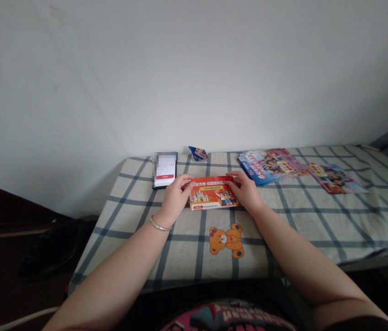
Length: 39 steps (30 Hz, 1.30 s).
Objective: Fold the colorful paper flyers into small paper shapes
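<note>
An orange-red printed flyer [210, 195], which looks folded over along its top edge, is held just above the checked cloth. My left hand [177, 196] pinches its left end between thumb and fingers; a silver bangle circles that wrist. At the opposite end, my right hand [248, 193] pinches the upper right corner. White Chinese lettering, a castle and cartoon people show on the side facing me. Whether the paper's back layer is creased flat is hidden.
A phone [165, 169] with a lit screen lies left of my hands. Near the wall stands a small folded blue paper piece [198, 153]. Blue and pink flyers [272, 164] are piled to the right, with more flyers [336, 178] beyond. The checked tablecloth [187, 250] bears a bear picture [227, 240].
</note>
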Available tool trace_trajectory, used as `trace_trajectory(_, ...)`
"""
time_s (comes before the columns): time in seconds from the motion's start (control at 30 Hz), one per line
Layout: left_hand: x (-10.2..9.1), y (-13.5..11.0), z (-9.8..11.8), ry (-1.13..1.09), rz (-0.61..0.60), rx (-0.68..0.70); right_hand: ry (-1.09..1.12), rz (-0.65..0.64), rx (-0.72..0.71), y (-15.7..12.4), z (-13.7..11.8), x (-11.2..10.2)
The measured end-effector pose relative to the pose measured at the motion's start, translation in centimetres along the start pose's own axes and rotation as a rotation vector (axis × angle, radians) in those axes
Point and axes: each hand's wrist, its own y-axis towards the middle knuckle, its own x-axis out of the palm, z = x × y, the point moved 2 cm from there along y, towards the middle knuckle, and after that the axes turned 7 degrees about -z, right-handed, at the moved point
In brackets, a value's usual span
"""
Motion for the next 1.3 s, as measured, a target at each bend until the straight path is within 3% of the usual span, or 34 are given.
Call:
trace_trajectory(0.4,0.1,0.2,0.3,0.009,-0.016,0.01,-0.012,-0.02,0.052,0.1,0.7,0.1)
trace_trajectory(0.63,0.0,0.4,0.3,0.442,-0.152,0.128,-0.269,-0.109,0.098,0.6,1.0,0.0)
trace_trajectory(0.83,0.5,0.5,0.9,0.77,-0.25,0.228,-0.477,-0.177,-0.005,0.9,-0.1,0.0)
trace_trajectory(1.3,0.7,0.5,1.0,0.924,-0.271,0.243,-0.525,-0.158,-0.047,1.0,0.2,-0.1)
